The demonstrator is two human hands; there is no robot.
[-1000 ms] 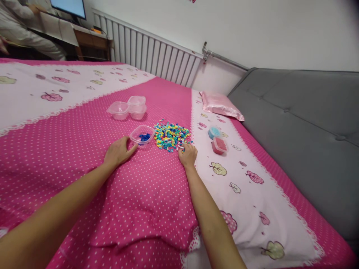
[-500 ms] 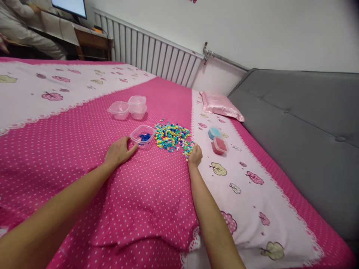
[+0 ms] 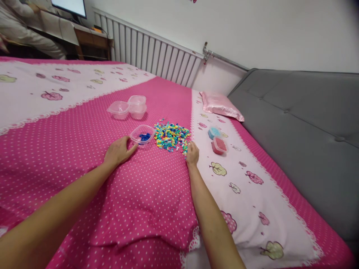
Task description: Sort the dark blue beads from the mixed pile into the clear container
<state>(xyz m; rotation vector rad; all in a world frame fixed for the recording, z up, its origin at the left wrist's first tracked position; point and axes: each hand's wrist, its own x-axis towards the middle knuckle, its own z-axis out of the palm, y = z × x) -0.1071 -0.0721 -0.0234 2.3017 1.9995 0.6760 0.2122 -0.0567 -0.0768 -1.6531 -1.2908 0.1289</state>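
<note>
My left hand (image 3: 118,151) holds the near left side of a clear plastic container (image 3: 135,139), its thumb in front and its fingers at the rim. Small dark blue pieces (image 3: 144,137) lie inside that container. To its right spreads a loose pile of small multicoloured pieces (image 3: 169,136), yellow, teal, blue, white and red. At the pile's right edge is my right hand (image 3: 192,152), fingers curled closed; whatever is between the fingertips is hidden.
Beyond the pile stand clear plastic containers (image 3: 119,109), some stacked. To the right are a container of light blue pieces (image 3: 214,132) and one of red pieces (image 3: 219,145). A pink pillow (image 3: 221,106) lies near the grey headboard (image 3: 286,123). A person (image 3: 22,28) sits at far left.
My right hand has shifted slightly left and farther over the pile's right edge. My left hand and the container stay in place.
</note>
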